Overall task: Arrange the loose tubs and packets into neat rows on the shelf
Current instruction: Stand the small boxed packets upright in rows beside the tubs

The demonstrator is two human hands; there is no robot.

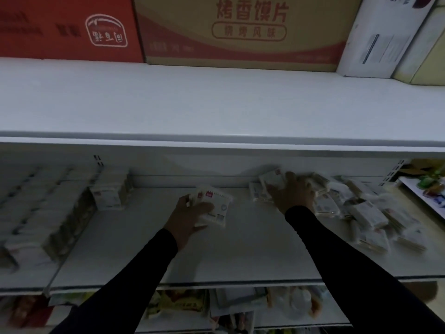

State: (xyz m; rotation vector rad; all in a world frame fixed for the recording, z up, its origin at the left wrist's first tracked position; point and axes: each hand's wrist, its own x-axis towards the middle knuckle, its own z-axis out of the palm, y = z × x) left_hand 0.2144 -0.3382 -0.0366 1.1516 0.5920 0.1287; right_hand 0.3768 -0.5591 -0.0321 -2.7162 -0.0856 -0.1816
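**Both hands on packets, mid shelf**

Left hand: fingers curled round a white packet, thumb laid over its face; packet held at shelf centre, long axis running 11 to 5 o'clock. Right hand: fingers spread and bent over a packet stack at 1 o'clock; grip blurred, cannot be told. Loose pile seen at 3 o'clock, neat rows at 9.

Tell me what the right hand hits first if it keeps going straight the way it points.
Probably nothing new: the right hand already rests on a white packet, with the shelf's back panel just behind, though blur leaves depth uncertain.
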